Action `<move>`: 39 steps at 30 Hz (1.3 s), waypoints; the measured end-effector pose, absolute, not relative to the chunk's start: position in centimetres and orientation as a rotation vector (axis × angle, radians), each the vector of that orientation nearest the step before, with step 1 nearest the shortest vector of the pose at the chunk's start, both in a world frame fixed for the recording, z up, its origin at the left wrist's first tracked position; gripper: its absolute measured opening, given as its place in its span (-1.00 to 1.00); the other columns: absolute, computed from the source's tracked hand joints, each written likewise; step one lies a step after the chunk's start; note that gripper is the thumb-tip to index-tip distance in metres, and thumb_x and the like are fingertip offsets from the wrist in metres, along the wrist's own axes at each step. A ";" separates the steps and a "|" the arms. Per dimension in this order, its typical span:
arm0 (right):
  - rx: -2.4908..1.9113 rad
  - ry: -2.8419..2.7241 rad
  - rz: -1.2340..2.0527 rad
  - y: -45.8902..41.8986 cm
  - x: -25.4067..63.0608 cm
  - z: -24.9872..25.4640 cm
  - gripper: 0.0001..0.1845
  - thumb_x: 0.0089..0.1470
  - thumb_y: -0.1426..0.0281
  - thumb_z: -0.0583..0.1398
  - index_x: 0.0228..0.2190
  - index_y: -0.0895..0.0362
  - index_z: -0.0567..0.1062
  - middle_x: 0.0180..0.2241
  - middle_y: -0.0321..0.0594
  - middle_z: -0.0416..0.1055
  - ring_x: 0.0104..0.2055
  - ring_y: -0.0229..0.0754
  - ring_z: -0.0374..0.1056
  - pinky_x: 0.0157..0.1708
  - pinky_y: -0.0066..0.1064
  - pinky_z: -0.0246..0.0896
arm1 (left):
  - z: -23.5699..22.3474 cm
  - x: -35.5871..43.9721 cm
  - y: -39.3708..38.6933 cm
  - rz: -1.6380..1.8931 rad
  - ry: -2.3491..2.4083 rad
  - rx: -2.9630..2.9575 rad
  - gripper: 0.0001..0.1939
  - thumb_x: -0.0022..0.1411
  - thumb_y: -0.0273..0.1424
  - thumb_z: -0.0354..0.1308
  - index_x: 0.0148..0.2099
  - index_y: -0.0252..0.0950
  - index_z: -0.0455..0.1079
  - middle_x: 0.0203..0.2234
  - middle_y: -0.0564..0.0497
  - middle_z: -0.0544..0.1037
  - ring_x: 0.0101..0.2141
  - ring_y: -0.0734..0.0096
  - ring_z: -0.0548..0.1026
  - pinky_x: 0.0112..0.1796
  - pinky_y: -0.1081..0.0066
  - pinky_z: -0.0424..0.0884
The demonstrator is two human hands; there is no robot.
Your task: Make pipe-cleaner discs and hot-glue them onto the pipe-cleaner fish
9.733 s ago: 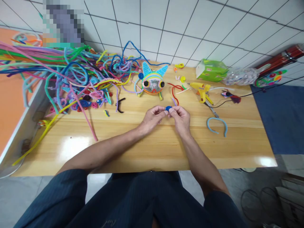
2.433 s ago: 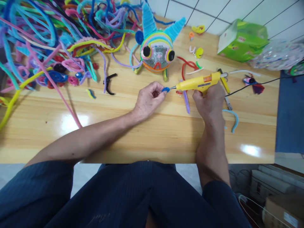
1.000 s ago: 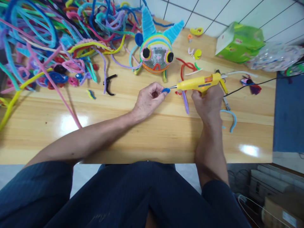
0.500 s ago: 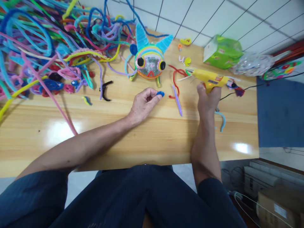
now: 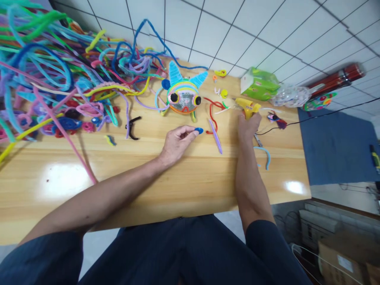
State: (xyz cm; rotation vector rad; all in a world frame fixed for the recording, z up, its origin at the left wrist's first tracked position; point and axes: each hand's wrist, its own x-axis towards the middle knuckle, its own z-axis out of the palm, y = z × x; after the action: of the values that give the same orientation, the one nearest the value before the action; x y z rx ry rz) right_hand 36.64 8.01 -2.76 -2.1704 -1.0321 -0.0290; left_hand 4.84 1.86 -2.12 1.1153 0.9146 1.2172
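My left hand (image 5: 178, 144) pinches a small blue fuzzy disc (image 5: 199, 130) between thumb and fingertips, just above the wooden table. My right hand (image 5: 249, 124) is wrapped round the handle of a yellow glue gun (image 5: 247, 105), its nozzle pointing left. Beyond my left hand stands a pipe-cleaner figure (image 5: 184, 97) with light-blue pointed ears, black-centred eyes and a silvery face. A blue round piece (image 5: 165, 84) sits at its left side. Between my hands lie a purple folded pipe cleaner (image 5: 215, 136) and a red bent one (image 5: 211, 114).
A large tangle of coloured pipe cleaners (image 5: 59, 79) covers the table's left side. Black bent pieces (image 5: 130, 128) lie nearer. A green tissue pack (image 5: 259, 83), a clear plastic bag (image 5: 289, 95) and a red flask (image 5: 338, 79) line the tiled wall. A black cord (image 5: 320, 116) crosses the right side.
The camera view has tilted up and swung right, so the table's things appear lower and further left. The glue gun looks slightly turned; both hands keep their holds.
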 end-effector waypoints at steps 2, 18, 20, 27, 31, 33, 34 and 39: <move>-2.139 -1.049 -0.058 6.6 36.2 -1.9 -0.56 0.08 0.38 0.32 -0.01 0.09 0.37 0.11 0.04 0.42 0.24 0.13 0.34 0.38 0.22 0.22 | -1.9 4.9 1.9 1.208 0.903 1.059 -0.68 0.18 -0.09 0.52 -0.25 -0.24 0.67 -0.50 0.08 0.59 -0.50 0.53 0.39 -0.49 0.47 0.28; -1.130 -0.725 1.149 -3.2 16.1 2.9 -0.68 -0.01 0.15 0.53 -0.29 0.00 0.61 -0.34 -0.37 0.57 -0.32 -0.25 0.40 -0.21 -0.33 0.44 | 1.1 4.9 0.6 1.153 0.841 0.827 -0.47 -0.06 0.04 0.64 -0.26 -0.29 0.68 -0.59 0.12 0.54 -0.60 0.58 0.34 -0.57 0.51 0.25; -1.069 -0.681 1.193 -2.8 15.9 2.8 -0.69 -0.02 0.18 0.53 -0.31 0.00 0.60 -0.36 -0.38 0.58 -0.34 -0.27 0.42 -0.27 -0.38 0.43 | 1.4 4.8 0.7 1.150 0.842 0.823 -0.46 -0.07 0.04 0.64 -0.26 -0.30 0.68 -0.57 0.10 0.56 -0.57 0.58 0.35 -0.53 0.51 0.27; -1.191 -0.894 0.874 2.9 20.1 3.9 -0.78 0.10 0.22 0.45 -0.31 0.03 0.58 -0.44 -0.41 0.52 -0.41 -0.32 0.40 -0.37 -0.45 0.33 | 2.0 2.6 2.2 1.370 1.073 1.419 -0.71 0.30 -0.11 0.43 -0.11 -0.23 0.67 -0.28 -0.03 0.66 -0.35 0.39 0.49 -0.27 0.37 0.48; -1.318 -1.203 0.645 8.2 22.6 4.3 -0.88 0.15 0.27 0.36 -0.31 0.03 0.58 -0.38 -0.38 0.55 -0.33 -0.26 0.46 -0.22 -0.36 0.42 | 1.6 0.6 5.4 1.511 1.247 1.971 -0.59 0.37 -0.14 0.39 0.18 -0.15 0.55 0.12 -0.16 0.60 0.15 0.07 0.54 0.23 0.04 0.47; -1.346 -1.302 0.619 10.2 23.1 4.3 -0.87 0.13 0.31 0.36 -0.26 0.04 0.59 -0.34 -0.36 0.59 -0.29 -0.23 0.50 -0.17 -0.33 0.45 | 1.0 0.1 7.2 1.453 1.311 2.134 -0.38 0.35 -0.07 0.41 0.35 -0.15 0.43 0.31 -0.24 0.48 0.33 -0.08 0.43 0.36 -0.09 0.32; -1.349 -1.346 0.614 10.9 23.2 4.3 -0.85 0.11 0.33 0.36 -0.23 0.05 0.60 -0.34 -0.36 0.59 -0.28 -0.23 0.51 -0.17 -0.33 0.46 | 0.7 -0.1 8.0 1.404 1.338 2.198 -0.30 0.34 -0.03 0.42 0.40 -0.14 0.38 0.37 -0.26 0.43 0.38 -0.15 0.37 0.40 -0.13 0.26; -1.311 -1.523 0.597 12.6 23.2 4.1 -0.90 0.13 0.39 0.35 -0.25 0.05 0.64 -0.35 -0.36 0.60 -0.30 -0.22 0.49 -0.16 -0.31 0.46 | -1.1 -0.2 9.9 1.252 1.363 2.374 -0.21 0.36 0.00 0.39 0.50 -0.11 0.29 0.46 -0.26 0.38 0.44 -0.21 0.31 0.44 -0.15 0.15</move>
State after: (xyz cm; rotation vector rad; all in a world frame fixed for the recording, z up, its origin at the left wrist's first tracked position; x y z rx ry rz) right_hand 23.24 12.56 4.05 -1.3112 -1.5226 0.5970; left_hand -0.23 9.91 -1.11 2.3745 1.3628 1.2515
